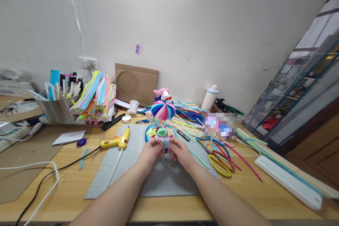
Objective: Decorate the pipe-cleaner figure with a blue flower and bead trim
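Observation:
A colourful pipe-cleaner craft stands in the middle, with a striped pink, white and blue ball and a small white figure on top. Around its lower part sit a yellow star and a green oval piece. My left hand and my right hand meet at its base, closed with thumbs and fingers pinching a pale blue star-shaped piece from both sides. Behind the hands, a blue ring partly shows. My fingers hide the craft's lowest part.
A grey cutting mat lies under my hands. On its left rests a yellow glue gun with a black cord; on the right are scissors and a small cutter. Pipe-cleaner bundles, a white bottle and cardboard stand behind.

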Tool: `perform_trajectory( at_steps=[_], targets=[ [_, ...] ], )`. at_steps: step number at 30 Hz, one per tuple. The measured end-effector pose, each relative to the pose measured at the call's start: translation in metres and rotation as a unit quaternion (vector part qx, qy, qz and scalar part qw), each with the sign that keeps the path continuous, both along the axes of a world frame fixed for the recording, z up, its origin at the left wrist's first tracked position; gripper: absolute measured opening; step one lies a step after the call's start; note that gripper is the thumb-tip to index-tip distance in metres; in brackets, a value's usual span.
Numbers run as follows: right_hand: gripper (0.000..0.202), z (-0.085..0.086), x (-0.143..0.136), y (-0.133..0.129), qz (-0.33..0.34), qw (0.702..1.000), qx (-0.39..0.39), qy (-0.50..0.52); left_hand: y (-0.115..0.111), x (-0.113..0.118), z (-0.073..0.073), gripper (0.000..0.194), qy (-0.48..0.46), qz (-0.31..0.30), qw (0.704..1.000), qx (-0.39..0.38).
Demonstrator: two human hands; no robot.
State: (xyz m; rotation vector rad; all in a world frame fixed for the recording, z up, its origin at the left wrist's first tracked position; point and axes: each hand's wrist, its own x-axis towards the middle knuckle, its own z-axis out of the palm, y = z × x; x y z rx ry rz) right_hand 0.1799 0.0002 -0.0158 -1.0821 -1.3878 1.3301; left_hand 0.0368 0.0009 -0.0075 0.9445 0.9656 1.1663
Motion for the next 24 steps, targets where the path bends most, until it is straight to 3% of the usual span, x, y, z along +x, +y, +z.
perform_trajectory(
  at_steps=[9, 15, 24],
  targets=[
    [0.017, -0.0017, -0.0022, 0.0003, -0.012, 0.995, 0.049, -0.084, -0.0007, 0.0026, -0.0006, 0.026, 0.018, -0.007, 1.0, -0.012],
    [0.018, 0.0037, -0.0007, -0.003, -0.013, 0.998, 0.047, -0.041, 0.0041, -0.0021, -0.0041, 0.026, 0.025, 0.014, 1.0, -0.014],
    [0.006, -0.0019, -0.0021, 0.001, -0.005, 0.995, 0.061, -0.085, 0.0006, 0.0006, -0.0026, 0.019, 0.092, 0.002, 0.996, 0.019]
  ],
)
